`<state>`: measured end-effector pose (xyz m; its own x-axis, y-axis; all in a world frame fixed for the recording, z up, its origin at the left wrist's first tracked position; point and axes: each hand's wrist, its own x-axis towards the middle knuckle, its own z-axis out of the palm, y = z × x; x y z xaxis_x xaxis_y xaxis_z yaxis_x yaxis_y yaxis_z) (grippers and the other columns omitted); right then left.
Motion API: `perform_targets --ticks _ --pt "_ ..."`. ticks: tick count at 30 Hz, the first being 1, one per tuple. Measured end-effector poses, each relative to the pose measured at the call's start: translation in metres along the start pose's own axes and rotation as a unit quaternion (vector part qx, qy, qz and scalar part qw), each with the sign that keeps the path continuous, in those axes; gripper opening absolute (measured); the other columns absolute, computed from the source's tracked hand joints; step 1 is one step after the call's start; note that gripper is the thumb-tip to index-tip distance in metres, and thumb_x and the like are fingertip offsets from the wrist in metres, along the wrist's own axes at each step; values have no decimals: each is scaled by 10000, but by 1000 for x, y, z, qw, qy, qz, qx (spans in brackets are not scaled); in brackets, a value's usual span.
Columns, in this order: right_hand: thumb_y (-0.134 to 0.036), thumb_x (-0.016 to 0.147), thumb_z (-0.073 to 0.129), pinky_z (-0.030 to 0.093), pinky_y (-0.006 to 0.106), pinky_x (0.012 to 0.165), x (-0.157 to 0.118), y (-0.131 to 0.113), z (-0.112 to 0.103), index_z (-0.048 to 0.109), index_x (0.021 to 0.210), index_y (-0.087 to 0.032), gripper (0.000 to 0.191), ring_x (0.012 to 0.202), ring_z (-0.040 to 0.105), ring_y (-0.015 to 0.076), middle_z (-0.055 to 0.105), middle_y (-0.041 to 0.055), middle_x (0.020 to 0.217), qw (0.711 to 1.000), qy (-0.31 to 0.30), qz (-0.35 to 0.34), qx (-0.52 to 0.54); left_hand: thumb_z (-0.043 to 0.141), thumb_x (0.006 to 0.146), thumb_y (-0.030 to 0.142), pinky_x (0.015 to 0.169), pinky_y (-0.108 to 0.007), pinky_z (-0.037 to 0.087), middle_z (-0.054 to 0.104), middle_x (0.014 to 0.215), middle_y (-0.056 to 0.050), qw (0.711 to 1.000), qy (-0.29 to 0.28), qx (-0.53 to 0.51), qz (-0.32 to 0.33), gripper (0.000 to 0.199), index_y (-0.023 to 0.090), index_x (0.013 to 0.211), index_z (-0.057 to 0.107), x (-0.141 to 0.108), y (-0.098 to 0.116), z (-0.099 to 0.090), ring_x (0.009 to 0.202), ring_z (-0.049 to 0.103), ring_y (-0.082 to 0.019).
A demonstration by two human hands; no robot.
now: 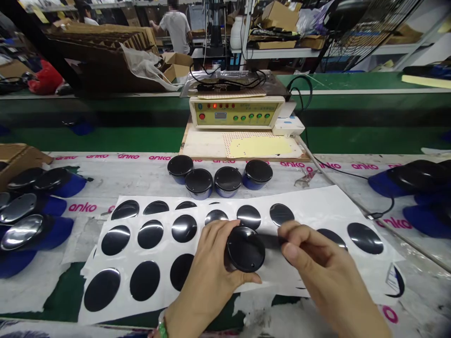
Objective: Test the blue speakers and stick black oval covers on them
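My left hand point(214, 263) is wrapped around a round black-topped cup-shaped part point(246, 249), its glossy flat top tilted toward me, with a small hole near the rim. To its right, my right hand point(313, 263) has thumb and fingers pinched together. A small dark edge shows at those fingertips, too hidden to name. Beneath both hands lie white sheets point(141, 253) carrying rows of glossy black round stickers point(144, 280). Just beyond the sheets stand several similar blue parts with black tops point(228, 180).
More blue-and-black parts are piled at left point(38, 206) and right point(423, 176). A control box point(237, 112) with buttons and a red light stands on a board point(207, 141). A grey cable point(338, 185) crosses the right side. Behind, a person point(176, 30) stands near shelves.
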<state>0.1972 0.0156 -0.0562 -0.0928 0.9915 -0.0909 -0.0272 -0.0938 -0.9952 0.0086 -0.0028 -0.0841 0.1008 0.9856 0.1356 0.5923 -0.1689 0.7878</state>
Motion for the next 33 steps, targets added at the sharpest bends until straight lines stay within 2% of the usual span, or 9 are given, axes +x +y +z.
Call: perform_targets --ticks 3,7,15,21,28,33 --pt "-375 825 693 459 163 719 4 7 15 597 708 -229 210 861 512 119 493 -6 952 999 -11 30 38 895 547 354 988 -461 457 573 1204 -57 1000 -20 9 5 867 273 1259 407 1 1 -3 1176 496 -275" --pt "-389 826 687 434 214 745 2 11 25 559 663 -206 277 884 483 140 462 3 964 995 3 75 65 900 537 347 999 -445 452 576 1215 -44 1000 -29 5 -6 838 263 1221 424 3 2 -3 1180 493 -262" --pt "-366 802 714 396 244 785 0 14 32 534 641 -201 291 898 460 155 459 0 924 992 34 81 90 882 568 348 1031 -406 428 558 1227 -12 999 -38 -3 -16 846 282 1258 398 2 5 -5 1202 457 -227" --pt "-371 832 681 405 234 749 0 14 33 541 676 -210 265 860 456 148 458 -2 908 994 30 69 76 880 571 353 1035 -411 426 558 1232 -18 999 -38 0 -20 832 273 1251 407 3 5 -5 1205 459 -229" --pt "-333 869 646 421 229 744 -1 16 34 553 690 -218 232 871 477 145 462 4 909 999 37 18 -11 864 598 369 1040 -402 423 551 1243 -16 999 -41 -6 -22 815 284 1265 404 1 4 -6 1213 454 -232" --pt "-317 848 662 446 251 740 0 9 38 556 664 -213 237 829 513 151 491 12 856 994 69 -23 -82 859 611 365 1039 -388 423 552 1241 -11 999 -43 -6 -27 799 281 1264 407 1 4 -5 1219 446 -224"
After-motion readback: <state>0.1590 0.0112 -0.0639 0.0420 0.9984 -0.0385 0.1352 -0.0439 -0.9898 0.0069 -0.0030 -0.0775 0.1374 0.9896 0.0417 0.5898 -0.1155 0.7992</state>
